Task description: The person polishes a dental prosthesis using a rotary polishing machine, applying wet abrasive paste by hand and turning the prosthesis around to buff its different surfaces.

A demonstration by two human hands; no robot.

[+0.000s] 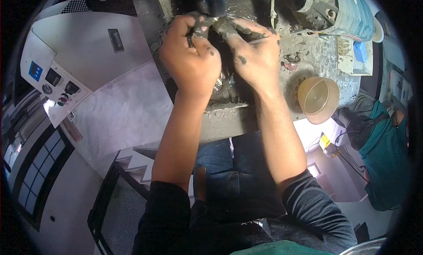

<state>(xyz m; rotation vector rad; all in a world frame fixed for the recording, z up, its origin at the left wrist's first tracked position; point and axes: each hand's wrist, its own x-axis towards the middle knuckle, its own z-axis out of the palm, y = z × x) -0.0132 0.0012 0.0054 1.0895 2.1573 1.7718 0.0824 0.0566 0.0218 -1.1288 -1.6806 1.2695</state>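
Note:
Both hands meet at the top centre, just under a dark cylindrical part (214,3), their fingers coated in wet grey mud. My left hand (189,56) has its fingers curled in, and my right hand (257,56) bends its fingers towards the same spot. The fingertips press close together there; whatever lies between them is too small and muddy to make out. Beneath the hands is a dark, wet, mud-smeared trough (231,85) with a raised front edge.
A translucent tan bowl (318,100) sits right of my right arm. Beyond it are a white tray (352,63) with a blue item and a teal cylindrical machine part (354,14). A control panel (57,89) is at left. A person in green (385,158) is at far right.

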